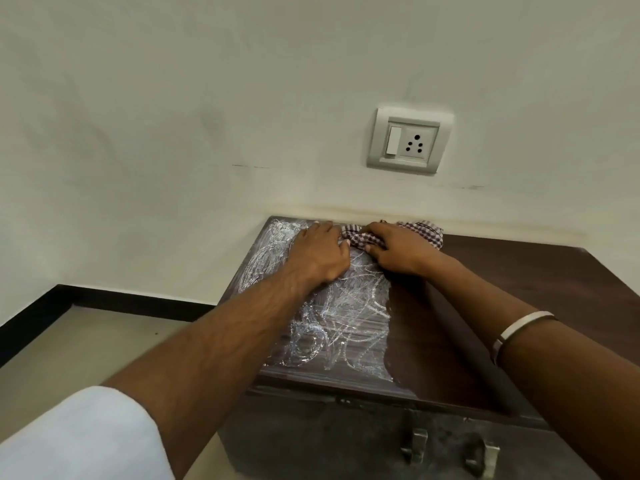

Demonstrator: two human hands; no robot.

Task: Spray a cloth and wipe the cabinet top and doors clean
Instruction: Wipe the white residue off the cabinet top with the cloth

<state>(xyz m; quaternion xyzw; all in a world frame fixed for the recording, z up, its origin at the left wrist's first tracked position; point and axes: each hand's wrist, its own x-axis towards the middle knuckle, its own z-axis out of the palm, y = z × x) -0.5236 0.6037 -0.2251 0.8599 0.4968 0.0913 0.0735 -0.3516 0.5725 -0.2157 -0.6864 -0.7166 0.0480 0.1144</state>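
A dark brown wooden cabinet top [519, 289] stands against the wall, its left half covered in white scribbled streaks [332, 327]. A purple-and-white checked cloth [424, 232] lies bunched at the back edge. My left hand [320, 254] and my right hand [398, 251] both press on the cloth, fingers curled into it. The cabinet doors [311, 441] show below the front edge, with metal handles [414, 445].
A white wall switch and socket [408, 142] sits above the cabinet. To the left lies a beige floor [86, 348] with a black skirting strip along the wall. A white band is on my right wrist [519, 329].
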